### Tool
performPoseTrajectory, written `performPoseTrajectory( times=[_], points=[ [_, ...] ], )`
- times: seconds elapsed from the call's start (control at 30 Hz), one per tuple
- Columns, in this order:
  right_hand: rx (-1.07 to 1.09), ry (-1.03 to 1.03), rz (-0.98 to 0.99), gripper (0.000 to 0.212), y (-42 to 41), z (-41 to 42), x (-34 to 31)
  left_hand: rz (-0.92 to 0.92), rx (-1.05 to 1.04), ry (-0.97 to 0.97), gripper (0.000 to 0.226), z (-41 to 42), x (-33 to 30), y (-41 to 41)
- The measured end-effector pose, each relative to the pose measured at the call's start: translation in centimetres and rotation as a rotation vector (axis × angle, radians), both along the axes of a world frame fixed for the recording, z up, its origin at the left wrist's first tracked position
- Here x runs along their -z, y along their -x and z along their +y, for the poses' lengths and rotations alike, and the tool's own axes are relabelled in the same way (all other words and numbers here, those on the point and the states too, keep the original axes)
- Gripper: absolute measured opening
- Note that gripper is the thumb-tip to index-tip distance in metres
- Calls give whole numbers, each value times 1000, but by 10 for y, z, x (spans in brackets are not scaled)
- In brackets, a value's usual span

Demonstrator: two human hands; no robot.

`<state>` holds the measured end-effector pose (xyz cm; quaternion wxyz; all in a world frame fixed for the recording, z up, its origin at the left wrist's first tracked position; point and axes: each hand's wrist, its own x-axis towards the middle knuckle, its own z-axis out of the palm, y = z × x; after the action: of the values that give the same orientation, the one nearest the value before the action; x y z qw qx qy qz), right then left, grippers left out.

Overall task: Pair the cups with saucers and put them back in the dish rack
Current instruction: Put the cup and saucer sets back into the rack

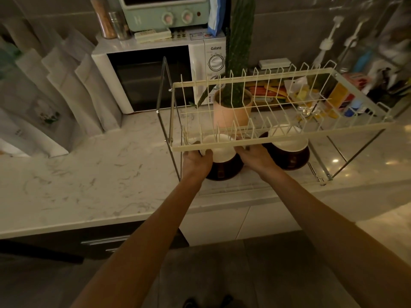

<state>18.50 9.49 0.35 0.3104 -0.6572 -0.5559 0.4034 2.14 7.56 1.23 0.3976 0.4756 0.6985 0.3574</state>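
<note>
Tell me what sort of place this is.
Most likely a home kitchen. A microwave with a small green oven on top stands on a marble-look counter, and a wire dish rack holds cups on saucers.

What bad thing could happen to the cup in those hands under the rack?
The cup sits loose on its dark saucer, so tilting might slide it off. Both hands, left hand and right hand, work right under the rack's upper tier, so lifting could bump its rim. The second cup stands close by and could get knocked.
</note>
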Motion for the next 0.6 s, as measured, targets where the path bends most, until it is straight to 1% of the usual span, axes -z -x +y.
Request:
performPoseTrajectory(
  times=[0.07, 0.13, 0.23, 0.3, 0.37, 0.47, 0.53, 0.57, 0.6],
  points=[
    [-41, -91, -98, 45, -3, -5, -8, 153, 61, -84, 57, -5, -3, -1],
    [-85, -263, -285, 36, -6, -11, -17, 298, 111, -216, 58, -13, -7, -3],
    [-32, -479, -568, 30, -12, -25, -27, 508, 200, -401, 47, -24, -12, -9],
    [7, -542, -682, 27, -18, -33, -31, 585, 269, -493, 38, -30, -15, -18],
    [30, -539, -747, 27, -29, -39, -32, 564, 339, -551, 33, -32, -18, -30],
    [70, -465, -821, 36, -52, -47, -32, 456, 439, -632, 30, -35, -22, -53],
    [98, -456, -835, 40, -67, -51, -29, 395, 463, -672, 30, -37, -24, -69],
    [124, -450, -826, 42, -75, -53, -28, 364, 457, -652, 31, -38, -25, -76],
    [156, -436, -804, 42, -82, -53, -27, 313, 441, -586, 32, -37, -26, -84]
  ],
)
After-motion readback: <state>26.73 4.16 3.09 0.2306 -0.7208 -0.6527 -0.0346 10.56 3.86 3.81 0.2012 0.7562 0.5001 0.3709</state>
